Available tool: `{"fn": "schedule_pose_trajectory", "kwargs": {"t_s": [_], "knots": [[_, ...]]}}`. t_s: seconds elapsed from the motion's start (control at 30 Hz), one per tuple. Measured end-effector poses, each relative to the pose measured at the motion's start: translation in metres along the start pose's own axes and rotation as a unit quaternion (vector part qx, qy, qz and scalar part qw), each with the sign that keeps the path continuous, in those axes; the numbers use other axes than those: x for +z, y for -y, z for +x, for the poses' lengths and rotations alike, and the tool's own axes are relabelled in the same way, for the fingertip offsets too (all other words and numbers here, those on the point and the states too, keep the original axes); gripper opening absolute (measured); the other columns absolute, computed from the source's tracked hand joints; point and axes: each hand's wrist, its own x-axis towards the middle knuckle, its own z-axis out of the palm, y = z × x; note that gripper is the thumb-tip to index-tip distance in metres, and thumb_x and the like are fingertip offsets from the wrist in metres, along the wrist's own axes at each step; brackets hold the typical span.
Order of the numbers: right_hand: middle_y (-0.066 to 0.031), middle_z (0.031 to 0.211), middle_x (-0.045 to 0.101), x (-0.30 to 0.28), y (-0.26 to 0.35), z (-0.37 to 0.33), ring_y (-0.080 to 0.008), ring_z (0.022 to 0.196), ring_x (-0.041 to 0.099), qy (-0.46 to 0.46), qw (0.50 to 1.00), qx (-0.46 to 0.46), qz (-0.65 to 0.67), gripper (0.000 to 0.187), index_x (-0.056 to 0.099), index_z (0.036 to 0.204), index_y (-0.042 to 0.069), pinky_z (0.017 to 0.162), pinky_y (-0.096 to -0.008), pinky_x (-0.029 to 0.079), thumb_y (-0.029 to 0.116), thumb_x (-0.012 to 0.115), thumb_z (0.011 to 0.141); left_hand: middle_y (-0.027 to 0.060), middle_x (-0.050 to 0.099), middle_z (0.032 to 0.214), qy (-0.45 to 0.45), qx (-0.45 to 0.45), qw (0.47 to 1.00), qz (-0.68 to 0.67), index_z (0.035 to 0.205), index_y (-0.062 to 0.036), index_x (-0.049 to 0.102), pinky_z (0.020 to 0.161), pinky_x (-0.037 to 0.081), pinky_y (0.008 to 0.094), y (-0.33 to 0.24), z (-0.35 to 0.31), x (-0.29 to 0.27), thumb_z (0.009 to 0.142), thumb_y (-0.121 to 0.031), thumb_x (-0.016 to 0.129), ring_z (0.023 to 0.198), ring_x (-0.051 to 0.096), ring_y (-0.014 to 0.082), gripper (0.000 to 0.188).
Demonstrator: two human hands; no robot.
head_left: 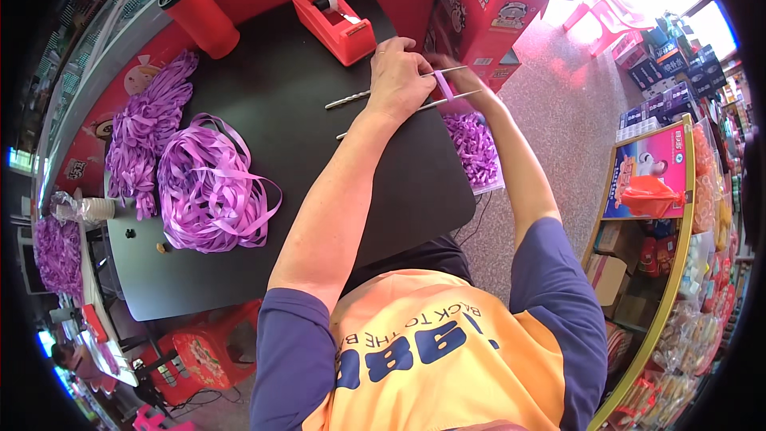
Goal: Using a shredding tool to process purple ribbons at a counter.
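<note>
Two thin metal rods (348, 100) run across the right part of the black table, their tips past its right edge. A short loop of purple ribbon (444, 86) spans the rods near those tips. My left hand (399, 76) is closed over the upper rod, with thumb and fingertips pinched at the ribbon. Just beyond the tips is my right hand (467, 80), smeared by motion, so its fingers cannot be read. A large loose heap of purple ribbon (211, 191) lies on the left of the table, and a longer bundle of purple ribbon (148, 140) rests at the table's left edge.
On the black table (319, 215) stand a red tape dispenser (339, 28) and a red tumbler (199, 16). A clear container of short purple ribbon pieces (476, 152) sits below the right edge. Red boxes (487, 16) stand beyond; a stocked shelf (650, 271) is at right.
</note>
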Motion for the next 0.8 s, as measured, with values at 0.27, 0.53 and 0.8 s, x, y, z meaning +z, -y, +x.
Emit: {"fn": "schedule_pose_trajectory", "kwargs": {"t_s": [0.27,0.53,0.8], "knots": [[-0.0111,0.117,0.055,0.026,0.069,-0.118,-0.0198,0.114,0.049,-0.085,0.992,0.042,0.079,0.048,0.055,0.119,-0.003,0.101,-0.0320,0.034,0.033,0.029,0.101,0.0147,0.055,0.121,0.016,0.022,0.999,0.044,0.086,-0.0111,0.073,0.102,0.033,0.0413,0.001,-0.003,-0.001,0.065,-0.016,0.068,0.120,0.044,0.0306,0.023],[-0.0102,0.106,0.063,0.022,0.109,-0.112,-0.0186,0.105,0.054,-0.118,0.975,0.094,0.163,0.054,0.062,0.107,-0.004,0.096,-0.0306,0.036,0.041,0.034,0.099,0.0143,0.059,0.110,-0.078,0.048,0.995,-0.049,0.092,-0.0087,0.070,0.093,0.042,0.0389,-0.006,0.001,-0.012,0.071,-0.012,0.062,0.107,0.053,0.0319,0.024],[-0.0094,0.098,0.064,0.001,0.090,-0.098,-0.0175,0.091,0.052,-0.160,0.962,0.189,0.118,0.063,0.070,0.098,0.003,0.088,-0.0331,0.037,0.057,0.037,0.093,0.0167,0.059,0.094,0.081,-0.404,0.671,-0.616,0.088,-0.0001,0.054,0.074,0.048,0.0401,-0.108,-0.035,-0.017,0.086,-0.015,0.047,0.079,0.058,0.0246,0.016]]}}
